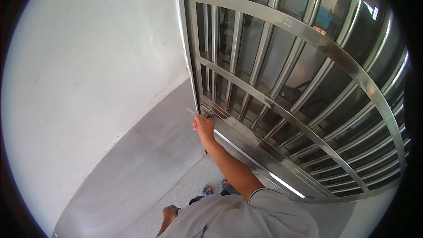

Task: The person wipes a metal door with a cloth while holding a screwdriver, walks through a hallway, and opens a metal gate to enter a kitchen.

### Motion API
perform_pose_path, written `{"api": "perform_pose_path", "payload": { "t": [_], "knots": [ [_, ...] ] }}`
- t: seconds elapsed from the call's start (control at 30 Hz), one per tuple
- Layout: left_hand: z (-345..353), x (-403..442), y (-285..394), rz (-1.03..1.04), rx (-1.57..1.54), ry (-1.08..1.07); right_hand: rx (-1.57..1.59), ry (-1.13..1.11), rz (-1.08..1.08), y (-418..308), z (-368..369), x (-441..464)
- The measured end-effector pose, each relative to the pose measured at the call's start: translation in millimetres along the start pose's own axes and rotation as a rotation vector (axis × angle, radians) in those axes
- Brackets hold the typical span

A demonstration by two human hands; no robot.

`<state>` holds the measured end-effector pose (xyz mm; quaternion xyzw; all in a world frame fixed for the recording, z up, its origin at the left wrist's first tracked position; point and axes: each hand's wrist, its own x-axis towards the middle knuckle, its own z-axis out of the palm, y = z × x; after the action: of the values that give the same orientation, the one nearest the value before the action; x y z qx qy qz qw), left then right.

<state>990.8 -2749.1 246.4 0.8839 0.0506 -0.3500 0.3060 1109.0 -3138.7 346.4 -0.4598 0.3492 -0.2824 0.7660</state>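
Observation:
My right hand (pixel 203 128) reaches up to the left edge of a stainless steel barred door (pixel 264 79). Its fingers are curled closed at a small metal latch (pixel 207 111) on the door frame. The hand covers part of the latch, so the exact grip is partly hidden. Low on the left, beside my body, hangs my left hand (pixel 171 212). Its fingers are curled in, and whatever they may hold is hidden.
A white wall (pixel 105 53) with a grey lower band (pixel 145 150) stands close on the left. Below are the speckled floor (pixel 194 180) and my feet in blue sandals (pixel 207 190). Dark panes with reflections lie behind the door's bars.

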Motion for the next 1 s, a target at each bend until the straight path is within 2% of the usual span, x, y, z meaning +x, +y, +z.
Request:
{"api": "perform_pose_path", "payload": {
  "t": [0.1, 0.2, 0.27, 0.4, 0.57, 0.67, 0.73, 0.77, 0.83, 0.87, 0.9, 0.93, 0.97, 1.0],
  "knots": [
    [-2, -5, -23, -0.068, -0.106, 0.021, 0.014, 0.018, -0.074, -8, 1, -1],
    [11, 1, -94, -0.051, -0.16, 0.069, -0.008, -0.066, -0.068, 0, -9, 15],
    [17, -12, -136, -0.029, 0.01, 0.154, 0.006, -0.055, -0.093, -5, -4, 7],
    [36, -53, -189, -0.173, 0.066, 0.151, 0.034, -0.111, -0.038, -9, -3, 6],
    [57, -105, -180, -0.308, -0.065, 0.182, 0.02, -0.128, -0.099, -4, -8, 11],
    [70, -121, -171, -0.32, -0.025, 0.244, -0.007, -0.198, -0.114, -3, -10, 16],
    [94, -92, -172, -0.3, -0.299, 0.15, -0.055, -0.135, -0.109, -6, -21, 36],
    [89, -105, -154, -0.321, -0.318, 0.165, -0.051, -0.157, -0.071, -5, -22, 36],
    [79, -121, -120, -0.526, -0.327, 0.1, 0.02, -0.117, -0.122, 3, -18, 34],
    [82, -111, -117, -0.524, -0.342, 0.092, 0.102, -0.04, -0.195, 8, -15, 40],
    [88, -101, -118, -0.523, -0.374, 0.086, 0.179, 0.031, -0.093, 14, -10, 47],
    [93, -86, -124, -0.517, -0.401, 0.089, 0.18, 0.023, -0.101, 10, 5, 51],
    [130, -19, -180, -0.296, -0.138, 0.275, 0.129, -0.134, -0.107, -27, 26, 44],
    [131, -20, -179, 0.024, 0.106, 0.074, 0.065, -0.295, -0.038, -39, 46, 27]
  ]
}}
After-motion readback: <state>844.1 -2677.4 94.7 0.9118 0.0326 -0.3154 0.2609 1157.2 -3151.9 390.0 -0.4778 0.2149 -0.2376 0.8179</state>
